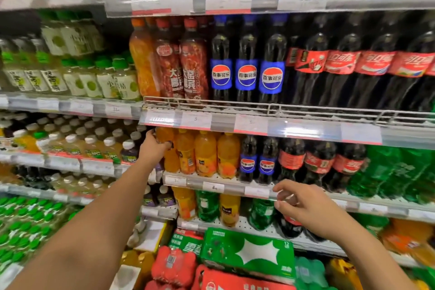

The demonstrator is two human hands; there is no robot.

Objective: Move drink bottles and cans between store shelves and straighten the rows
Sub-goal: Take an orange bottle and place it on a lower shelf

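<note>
Green carton (pixel 249 253) lies nearest you. Your right hand (pixel 303 207) hovers loose and empty by the shelf edge (pixel 235 189); farther in, your left hand (pixel 154 146) grips the orange bottle (pixel 164 135) at the row's left end.

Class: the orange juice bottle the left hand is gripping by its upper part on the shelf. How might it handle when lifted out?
The orange juice bottle looks full, so probably heavy for its size. It is tall and narrow, so likely to tip against neighbours if tilted. The left hand curls round its smooth upper part, which may be somewhat slippery.
</note>
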